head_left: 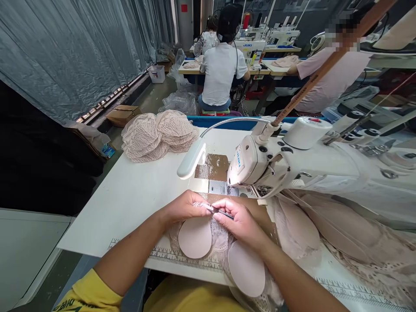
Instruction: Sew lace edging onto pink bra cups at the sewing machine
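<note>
A pale pink lace bra (220,236) with two smooth cups hangs from my hands over the front edge of the sewing table. My left hand (188,206) pinches its upper lace edge, just above the left cup (195,237). In my right hand (238,219) is a slim dark metal tool (225,213), like snips or tweezers; its tip meets the lace by my left fingertips. The right cup (247,268) droops below my right wrist. Both hands are in front of the sewing machine's needle area (231,190), under a lit lamp (191,159).
The white sewing machine (312,160) fills the right side. Stacked lace cups (159,135) lie at the table's back left. More pink lace garments (351,229) are heaped on the right. A ruler strip (182,258) runs along the front edge. Beyond, people (222,73) sit at other machines.
</note>
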`<act>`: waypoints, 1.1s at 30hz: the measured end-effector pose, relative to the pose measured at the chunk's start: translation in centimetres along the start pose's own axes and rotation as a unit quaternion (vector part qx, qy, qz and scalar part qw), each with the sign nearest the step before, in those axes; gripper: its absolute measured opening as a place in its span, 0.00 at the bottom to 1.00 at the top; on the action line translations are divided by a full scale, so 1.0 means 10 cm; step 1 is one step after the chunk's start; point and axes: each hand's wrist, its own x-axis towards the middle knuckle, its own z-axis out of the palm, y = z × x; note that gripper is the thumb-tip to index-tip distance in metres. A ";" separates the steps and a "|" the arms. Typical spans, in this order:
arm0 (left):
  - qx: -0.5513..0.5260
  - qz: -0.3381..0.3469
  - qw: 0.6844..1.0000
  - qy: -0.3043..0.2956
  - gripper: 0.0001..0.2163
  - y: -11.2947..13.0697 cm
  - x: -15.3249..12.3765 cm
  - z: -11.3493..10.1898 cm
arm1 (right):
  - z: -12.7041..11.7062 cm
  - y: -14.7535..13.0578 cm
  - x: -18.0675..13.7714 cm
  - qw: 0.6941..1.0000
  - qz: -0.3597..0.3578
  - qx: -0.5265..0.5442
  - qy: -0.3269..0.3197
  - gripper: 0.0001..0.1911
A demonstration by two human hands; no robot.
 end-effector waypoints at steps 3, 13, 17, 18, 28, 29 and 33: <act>-0.001 -0.003 1.000 -0.003 0.12 0.00 0.00 0.01 | 0.03 -0.04 0.00 1.000 -0.012 0.008 0.004 0.09; 0.004 0.009 1.000 -0.022 0.14 -0.03 0.02 0.00 | 0.02 0.00 0.00 1.000 -0.008 0.021 0.017 0.09; -0.016 0.016 0.999 -0.028 0.14 -0.04 0.03 0.00 | 0.03 0.02 0.01 0.999 -0.003 0.038 0.005 0.09; -0.015 0.017 0.999 -0.030 0.15 -0.04 0.03 0.00 | 0.03 0.01 0.01 0.999 -0.002 0.036 0.005 0.09; 0.034 0.012 0.999 -0.026 0.16 -0.02 0.02 0.00 | 0.01 0.01 0.01 1.000 0.004 0.001 0.019 0.10; 0.025 0.010 0.999 -0.027 0.16 -0.01 0.02 0.01 | 0.00 0.02 0.01 1.000 0.002 0.011 0.010 0.09; 0.055 0.019 0.998 -0.028 0.16 -0.03 0.03 0.02 | 0.01 0.00 0.03 1.000 -0.001 0.008 -0.002 0.07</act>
